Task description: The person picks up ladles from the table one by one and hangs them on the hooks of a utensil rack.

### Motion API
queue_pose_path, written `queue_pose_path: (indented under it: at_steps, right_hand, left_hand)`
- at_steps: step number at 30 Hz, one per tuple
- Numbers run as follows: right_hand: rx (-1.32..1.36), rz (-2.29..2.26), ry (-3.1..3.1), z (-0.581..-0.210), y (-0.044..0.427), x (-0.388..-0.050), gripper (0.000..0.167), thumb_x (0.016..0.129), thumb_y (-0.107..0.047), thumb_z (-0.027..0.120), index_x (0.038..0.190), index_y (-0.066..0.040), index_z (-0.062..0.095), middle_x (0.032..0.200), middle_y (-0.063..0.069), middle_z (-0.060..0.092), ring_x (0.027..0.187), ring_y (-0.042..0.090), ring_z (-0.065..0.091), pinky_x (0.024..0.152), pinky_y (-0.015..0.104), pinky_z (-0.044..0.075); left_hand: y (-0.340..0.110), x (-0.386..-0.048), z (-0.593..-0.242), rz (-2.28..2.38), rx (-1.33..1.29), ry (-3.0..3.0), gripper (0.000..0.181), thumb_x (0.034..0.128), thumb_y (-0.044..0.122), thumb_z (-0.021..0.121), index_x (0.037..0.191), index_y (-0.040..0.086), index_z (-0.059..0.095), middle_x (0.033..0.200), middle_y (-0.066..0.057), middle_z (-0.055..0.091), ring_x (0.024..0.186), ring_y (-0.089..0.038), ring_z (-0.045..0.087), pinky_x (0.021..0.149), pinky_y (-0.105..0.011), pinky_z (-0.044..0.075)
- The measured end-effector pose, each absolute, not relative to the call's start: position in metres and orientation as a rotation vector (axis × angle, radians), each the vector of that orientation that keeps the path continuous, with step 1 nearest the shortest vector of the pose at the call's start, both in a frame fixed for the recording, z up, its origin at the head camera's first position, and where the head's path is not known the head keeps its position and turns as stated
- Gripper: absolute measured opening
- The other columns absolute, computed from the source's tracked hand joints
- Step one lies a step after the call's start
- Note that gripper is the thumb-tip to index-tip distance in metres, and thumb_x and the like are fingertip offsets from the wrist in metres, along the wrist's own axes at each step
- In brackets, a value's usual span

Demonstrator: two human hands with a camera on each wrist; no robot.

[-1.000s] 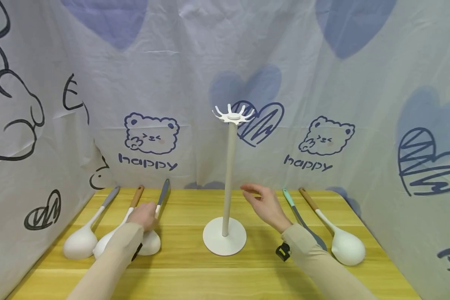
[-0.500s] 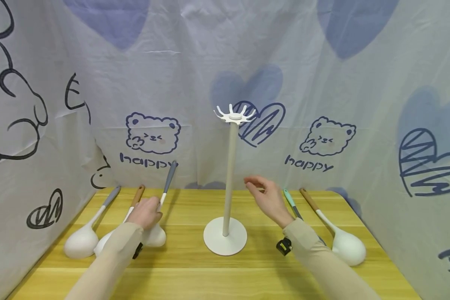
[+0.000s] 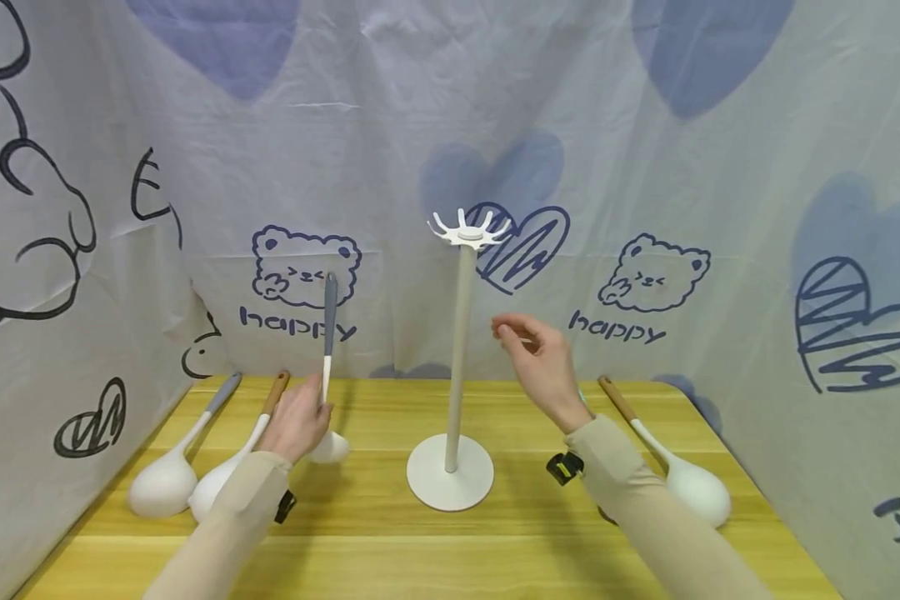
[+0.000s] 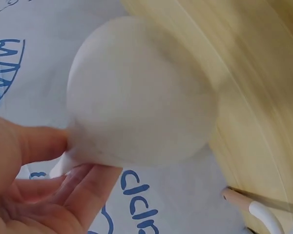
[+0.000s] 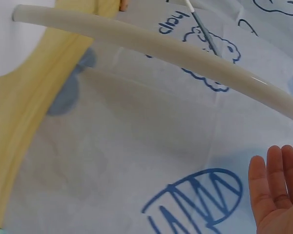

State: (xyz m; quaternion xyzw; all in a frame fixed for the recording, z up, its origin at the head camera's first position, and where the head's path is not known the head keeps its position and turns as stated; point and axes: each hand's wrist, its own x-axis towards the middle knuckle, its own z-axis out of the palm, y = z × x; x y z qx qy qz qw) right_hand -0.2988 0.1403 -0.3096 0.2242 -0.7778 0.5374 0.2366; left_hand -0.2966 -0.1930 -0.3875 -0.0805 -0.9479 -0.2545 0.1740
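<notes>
Pinched in my left hand [image 3: 294, 423] is a white ladle [image 3: 330, 448] with a grey handle [image 3: 331, 317] that points up, held above the table. In the left wrist view the fingers of my left hand [image 4: 58, 180] grip it beside its round white bowl [image 4: 141, 92]. My right hand [image 3: 546, 367] hovers empty with relaxed fingers, to the right of a white stand [image 3: 457, 358] topped by a ring of hooks [image 3: 470, 235]. The right wrist view shows the stand's pole [image 5: 161, 48] and part of my right hand [image 5: 281, 195].
Two ladles, one grey-handled [image 3: 162, 485] and one brown-handled [image 3: 210, 492], lie at the left of the wooden table [image 3: 375, 550]. Another brown-handled ladle [image 3: 696, 492] lies at the right, near a teal-handled utensil mostly hidden by the right arm. Behind hangs a printed cloth [image 3: 390, 167].
My left hand has lifted the grey-handled ladle off the table and moved slightly right, the handle swinging upright. My right hand has risen a little, still empty.
</notes>
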Motion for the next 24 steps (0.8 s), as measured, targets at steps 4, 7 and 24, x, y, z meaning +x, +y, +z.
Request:
queue_pose_path:
  at_steps: [4,7,24]
  right_hand:
    - [0.648,1.456,-2.065,-0.297,0.139,-0.300,0.020,0.100,-0.014,0.056,0.113,-0.005,0.069,0.109,0.012,0.071,0.100,0.024,0.068,0.086,0.024,0.057]
    - [0.656,1.449,-2.020,-0.289,0.136,-0.300,0.020,0.100,-0.015,0.057,0.111,-0.005,0.070,0.107,0.012,0.071,0.098,0.021,0.068,0.084,0.024,0.058]
    - [0.697,1.439,-1.803,-0.227,0.128,-0.302,0.028,0.097,-0.015,0.062,0.124,-0.005,0.063,0.121,0.011,0.065,0.094,0.013,0.067,0.081,0.029,0.059]
  left_hand:
    - [-0.188,-0.297,-0.386,-0.797,-0.230,-2.600,0.045,0.0923,0.001,0.059,0.134,-0.006,0.044,0.097,-0.024,0.062,0.088,-0.038,0.063,0.075,-0.049,0.057]
    - [-0.183,-0.296,-0.384,-0.873,-0.237,-2.552,0.048,0.0928,0.001,0.059,0.138,-0.006,0.043,0.099,-0.024,0.063,0.088,-0.035,0.063,0.076,-0.048,0.057]
    - [-0.158,-0.295,-0.364,-1.175,-0.248,-2.436,0.026,0.0971,0.009,0.056,0.122,0.003,0.052,0.094,-0.014,0.067,0.076,-0.022,0.067,0.062,-0.032,0.057]
